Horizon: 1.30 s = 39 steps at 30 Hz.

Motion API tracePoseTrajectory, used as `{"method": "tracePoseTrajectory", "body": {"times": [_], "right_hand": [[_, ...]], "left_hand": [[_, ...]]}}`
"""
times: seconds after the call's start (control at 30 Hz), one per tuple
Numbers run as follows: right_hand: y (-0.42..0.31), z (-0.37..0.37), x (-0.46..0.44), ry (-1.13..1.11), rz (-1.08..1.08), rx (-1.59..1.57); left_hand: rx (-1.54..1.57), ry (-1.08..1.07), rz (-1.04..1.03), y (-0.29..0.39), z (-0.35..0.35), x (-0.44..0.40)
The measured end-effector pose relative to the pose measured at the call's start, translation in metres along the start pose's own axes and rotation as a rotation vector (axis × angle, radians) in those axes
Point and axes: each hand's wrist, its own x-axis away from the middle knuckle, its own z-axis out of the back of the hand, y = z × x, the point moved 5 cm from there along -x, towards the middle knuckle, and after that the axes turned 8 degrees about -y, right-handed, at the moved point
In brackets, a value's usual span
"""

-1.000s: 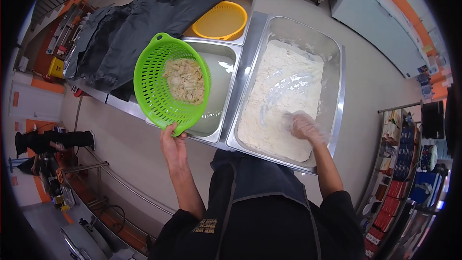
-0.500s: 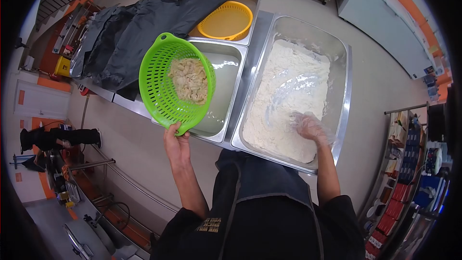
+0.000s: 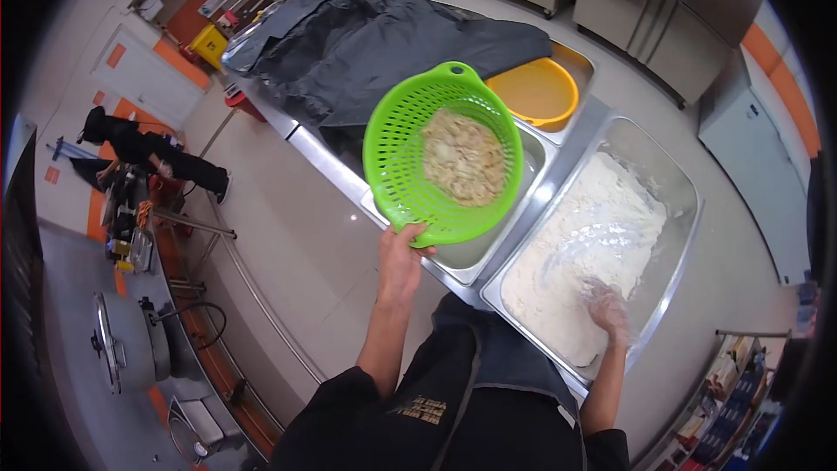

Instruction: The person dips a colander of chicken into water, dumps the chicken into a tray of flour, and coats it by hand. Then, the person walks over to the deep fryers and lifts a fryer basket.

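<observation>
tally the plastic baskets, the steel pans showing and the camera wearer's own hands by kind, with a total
Plastic baskets: 2 (green basket, yellow basket)
Steel pans showing: 3 (white powder pan, pan below the green basket, pan around the yellow basket)
Wearer's hands: 2 (left hand, right hand)
Total: 7

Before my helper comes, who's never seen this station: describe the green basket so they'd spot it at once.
Find the dark sheet draped over the steel counter. In front of it, the left hand grips the green basket by its rim. Unlike the yellow basket beyond, it's bright green and holds pale pieces.
</observation>
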Motion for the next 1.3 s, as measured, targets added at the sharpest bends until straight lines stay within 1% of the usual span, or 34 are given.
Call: {"method": "tracePoseTrajectory", "body": {"times": [0.13,0.23,0.37,0.47,0.57,0.63,0.67,0.7,0.77,0.8,0.9,0.97,1.07,1.1,1.2,1.3], "right_hand": [[0.005,-0.006,-0.007,0.043,0.012,0.048],[0.006,-0.007,-0.008,0.071,0.038,0.012],[-0.007,0.013,0.005,0.113,0.051,-0.048],[0.005,0.001,-0.003,0.174,0.071,-0.02],[0.01,0.0,-0.001,0.221,0.065,0.087],[0.025,-0.004,-0.002,0.302,0.075,0.045],[0.022,0.007,0.003,0.345,0.077,0.023],[0.026,0.015,0.015,0.319,-0.046,0.046],[0.025,0.042,0.033,0.417,-0.047,-0.235],[0.031,0.045,0.035,0.469,-0.039,-0.366],[0.052,0.045,0.036,0.651,0.021,-0.738],[0.046,0.052,0.042,0.644,-0.008,-0.77],[0.036,0.063,0.053,0.61,-0.047,-0.868],[0.036,0.063,0.054,0.594,-0.06,-0.91],[0.04,0.057,0.048,0.583,0.011,-0.908],[0.04,0.056,0.046,0.592,0.003,-0.909]], "left_hand": [[-0.161,0.064,-0.079,0.005,0.0,-0.002],[-0.312,0.082,-0.099,0.008,0.003,-0.003],[-0.528,-0.097,-0.192,0.031,-0.016,0.008],[-0.75,-0.201,-0.322,0.04,-0.038,0.015],[-1.114,-0.354,-0.82,0.046,-0.082,0.03],[-1.173,-0.503,-0.903,0.035,-0.099,0.038],[-1.199,-0.58,-0.946,0.03,-0.106,0.042],[-1.22,-0.678,-0.985,0.026,-0.113,0.045],[-1.19,-0.842,-1.072,0.008,-0.115,0.044],[-1.176,-0.92,-1.117,0.0,-0.116,0.045],[-1.238,-1.102,-1.165,-0.014,-0.132,0.052],[-1.28,-1.192,-1.224,-0.026,-0.139,0.054],[-1.216,-1.257,-1.291,-0.037,-0.143,0.053],[-1.202,-1.231,-1.296,-0.037,-0.143,0.051],[-1.188,-1.147,-1.298,-0.027,-0.148,0.042],[-1.205,-1.052,-1.294,-0.008,-0.159,0.031]]}}
